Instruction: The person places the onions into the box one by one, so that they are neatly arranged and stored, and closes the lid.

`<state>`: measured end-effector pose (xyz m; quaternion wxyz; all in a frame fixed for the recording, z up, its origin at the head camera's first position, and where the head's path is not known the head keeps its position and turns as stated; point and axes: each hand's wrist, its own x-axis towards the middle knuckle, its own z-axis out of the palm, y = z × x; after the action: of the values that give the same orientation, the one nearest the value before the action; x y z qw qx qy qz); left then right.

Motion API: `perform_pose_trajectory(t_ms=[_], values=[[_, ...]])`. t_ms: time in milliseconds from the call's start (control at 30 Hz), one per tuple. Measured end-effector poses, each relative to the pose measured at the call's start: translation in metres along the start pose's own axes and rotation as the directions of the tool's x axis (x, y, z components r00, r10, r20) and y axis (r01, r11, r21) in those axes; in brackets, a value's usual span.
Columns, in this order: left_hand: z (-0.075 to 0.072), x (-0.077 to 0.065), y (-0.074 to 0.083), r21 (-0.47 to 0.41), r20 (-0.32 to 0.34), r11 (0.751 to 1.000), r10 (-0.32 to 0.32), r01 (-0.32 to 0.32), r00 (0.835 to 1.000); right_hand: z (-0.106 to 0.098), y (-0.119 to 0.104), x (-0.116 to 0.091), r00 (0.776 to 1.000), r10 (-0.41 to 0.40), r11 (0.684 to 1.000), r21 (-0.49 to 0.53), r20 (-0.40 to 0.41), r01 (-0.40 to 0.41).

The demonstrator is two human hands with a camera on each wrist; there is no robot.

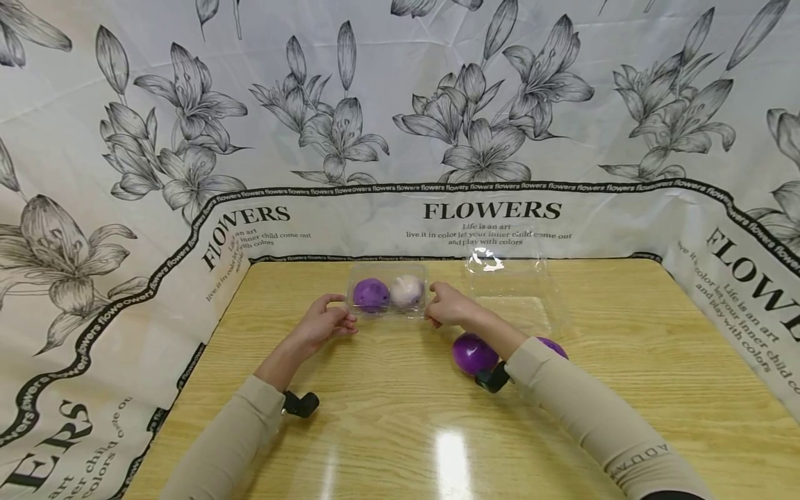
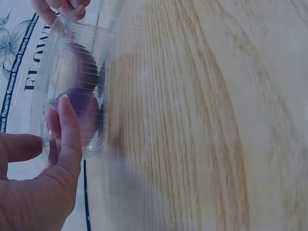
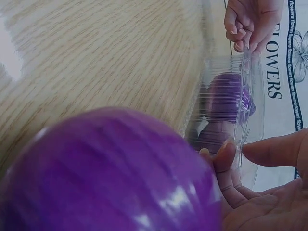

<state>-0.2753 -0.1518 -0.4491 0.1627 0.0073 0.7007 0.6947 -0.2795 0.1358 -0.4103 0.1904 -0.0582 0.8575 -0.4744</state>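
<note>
A clear plastic clamshell box (image 1: pixel 386 314) stands near the table's back edge. Inside lie a purple ball-shaped item (image 1: pixel 371 295) and a pale one with purple patches (image 1: pixel 407 290), side by side. At the box's left end, my left hand (image 1: pixel 325 321) has its thumb and fingers on either side of the edge. My right hand (image 1: pixel 448 305) pinches the rim at the right end between thumb and fingers, as the right wrist view shows. Its forearm passes above a shiny purple onion-like ball (image 1: pixel 473 354), which looms large (image 3: pixel 113 173) in the right wrist view.
Another clear clamshell box (image 1: pixel 515 312) stands open behind my right forearm, its lid raised. A further purple ball (image 1: pixel 553 346) is partly hidden by the right sleeve. A flower-printed cloth (image 1: pixel 350 222) rises along the back and sides of the wooden table (image 1: pixel 375 417).
</note>
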Motion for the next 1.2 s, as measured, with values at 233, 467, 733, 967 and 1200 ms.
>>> perform_pose_trajectory(t_ms=[233, 467, 733, 967, 1200], values=[[0.004, -0.002, 0.001, 0.000, -0.023, 1.000, -0.010, 0.010, 1.000, -0.001, -0.002, 0.000, 1.000, 0.004, 0.999, -0.047, 0.007, -0.004], [0.005, -0.004, 0.001, 0.023, -0.036, 0.999, -0.033, 0.034, 0.999, -0.007, -0.002, -0.007, 0.999, -0.033, 0.983, -0.180, -0.008, 0.031], [0.010, -0.016, 0.007, 0.151, -0.168, 0.988, 0.045, -0.019, 0.985, -0.023, -0.008, -0.029, 0.988, -0.152, 0.939, -0.314, -0.014, 0.140], [0.020, -0.029, 0.014, 0.291, -0.183, 0.946, 0.201, -0.143, 0.962, -0.042, -0.005, -0.052, 0.970, -0.240, 0.924, -0.311, -0.022, 0.222], [0.040, -0.039, 0.024, 0.358, -0.126, 0.901, 0.308, -0.246, 0.943, -0.061, 0.000, -0.074, 0.946, -0.321, 0.888, -0.359, -0.041, 0.286]])
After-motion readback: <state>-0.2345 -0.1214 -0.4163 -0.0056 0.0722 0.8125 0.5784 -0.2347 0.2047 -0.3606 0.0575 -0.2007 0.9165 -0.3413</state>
